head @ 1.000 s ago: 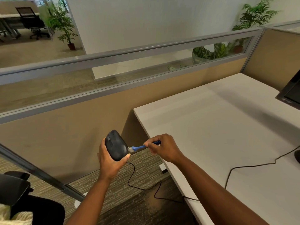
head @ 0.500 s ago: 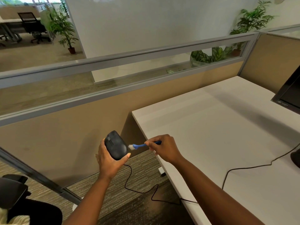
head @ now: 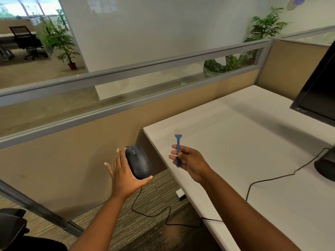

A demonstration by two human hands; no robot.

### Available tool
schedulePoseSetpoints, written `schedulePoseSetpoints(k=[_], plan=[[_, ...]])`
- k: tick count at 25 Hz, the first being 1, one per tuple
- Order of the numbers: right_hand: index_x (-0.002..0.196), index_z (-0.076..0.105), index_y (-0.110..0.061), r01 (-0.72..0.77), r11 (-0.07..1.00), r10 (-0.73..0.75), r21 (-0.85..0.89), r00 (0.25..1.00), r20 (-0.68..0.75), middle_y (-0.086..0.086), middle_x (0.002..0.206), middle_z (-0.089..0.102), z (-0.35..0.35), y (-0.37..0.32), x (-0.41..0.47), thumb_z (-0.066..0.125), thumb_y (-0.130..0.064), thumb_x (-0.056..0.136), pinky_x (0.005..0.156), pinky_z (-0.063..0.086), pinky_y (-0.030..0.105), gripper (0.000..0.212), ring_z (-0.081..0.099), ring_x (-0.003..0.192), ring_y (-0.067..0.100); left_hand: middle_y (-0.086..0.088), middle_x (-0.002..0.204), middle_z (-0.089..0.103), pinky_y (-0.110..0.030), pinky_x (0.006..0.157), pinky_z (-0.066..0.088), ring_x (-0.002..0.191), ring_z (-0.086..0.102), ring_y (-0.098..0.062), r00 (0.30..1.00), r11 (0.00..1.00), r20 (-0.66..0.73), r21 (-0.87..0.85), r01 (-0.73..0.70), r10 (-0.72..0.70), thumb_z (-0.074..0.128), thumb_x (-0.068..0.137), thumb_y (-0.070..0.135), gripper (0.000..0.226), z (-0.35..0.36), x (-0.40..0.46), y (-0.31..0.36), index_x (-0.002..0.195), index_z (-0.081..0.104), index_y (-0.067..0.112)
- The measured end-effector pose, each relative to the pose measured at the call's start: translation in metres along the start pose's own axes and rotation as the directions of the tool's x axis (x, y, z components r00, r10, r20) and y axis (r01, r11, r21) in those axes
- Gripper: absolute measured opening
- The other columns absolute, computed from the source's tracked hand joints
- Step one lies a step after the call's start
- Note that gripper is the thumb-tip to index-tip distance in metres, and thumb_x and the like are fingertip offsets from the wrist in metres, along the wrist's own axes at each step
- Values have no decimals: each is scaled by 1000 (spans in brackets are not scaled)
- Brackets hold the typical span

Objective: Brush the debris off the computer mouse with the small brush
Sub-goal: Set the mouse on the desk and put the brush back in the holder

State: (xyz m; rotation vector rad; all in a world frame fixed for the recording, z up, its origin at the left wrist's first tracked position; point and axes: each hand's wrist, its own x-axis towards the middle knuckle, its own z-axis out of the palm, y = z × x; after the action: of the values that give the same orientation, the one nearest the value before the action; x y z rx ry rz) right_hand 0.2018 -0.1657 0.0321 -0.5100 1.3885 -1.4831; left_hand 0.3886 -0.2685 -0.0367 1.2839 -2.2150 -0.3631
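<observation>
A dark wired computer mouse point(head: 138, 161) rests in my left hand point(head: 123, 175), held up off the desk's left edge with its top and scroll wheel facing me. My thumb wraps its lower right end and my fingers spread behind it. The small blue brush point(head: 178, 142) stands upright in my right hand point(head: 189, 163), pale bristles at the top, a short way to the right of the mouse and not touching it. The mouse cable point(head: 150, 213) hangs down and loops back to the desk.
A white desk point(head: 244, 142) fills the right side, with a black monitor point(head: 319, 91) and its stand base point(head: 326, 164) at the far right. A tan cubicle partition point(head: 72, 151) stands behind the mouse. Carpet lies below, and a black chair part point(head: 10, 225) sits at the lower left.
My right hand pulled the brush away from the mouse's side and turned it upright over the desk edge. My left hand tilted the mouse so its top faces up more.
</observation>
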Motion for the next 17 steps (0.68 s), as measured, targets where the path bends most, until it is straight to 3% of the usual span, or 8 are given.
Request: schedulePoseSetpoints(k=[3,9,13,17], plan=[[99,62,-7,117,991,-122,-61,988,-92,5,84,64,-10,0,-5,50,-9,91,69,55,21,14,66,74,15,-16,153,13,-57,108,-14,141,8,-27,993,991,39,64,-115,113,82,45,59,131,2,9,11,144,13,8],[89,67,-18,300,943,-331,-143,877,-348,-2,88,67,-59,-16,-23,52,-12,90,64,52,15,16,65,72,10,-8,150,24,-62,105,-9,141,7,-23,944,949,100,0,-315,313,66,45,69,124,13,36,65,143,17,11],[90,67,-21,322,917,-399,-237,766,-504,-1,90,67,-113,-34,-39,56,-10,88,73,51,24,15,65,77,13,-7,153,19,-59,106,-12,142,-1,-18,895,904,130,-66,-422,427,67,44,68,127,34,57,111,144,14,11],[92,67,-13,290,922,-387,-258,658,-646,6,90,66,-176,-52,-60,57,-6,86,81,53,33,13,65,81,20,-6,155,9,-61,107,-10,141,-9,-17,821,838,169,-117,-532,545,68,46,67,129,61,66,163,145,10,7]])
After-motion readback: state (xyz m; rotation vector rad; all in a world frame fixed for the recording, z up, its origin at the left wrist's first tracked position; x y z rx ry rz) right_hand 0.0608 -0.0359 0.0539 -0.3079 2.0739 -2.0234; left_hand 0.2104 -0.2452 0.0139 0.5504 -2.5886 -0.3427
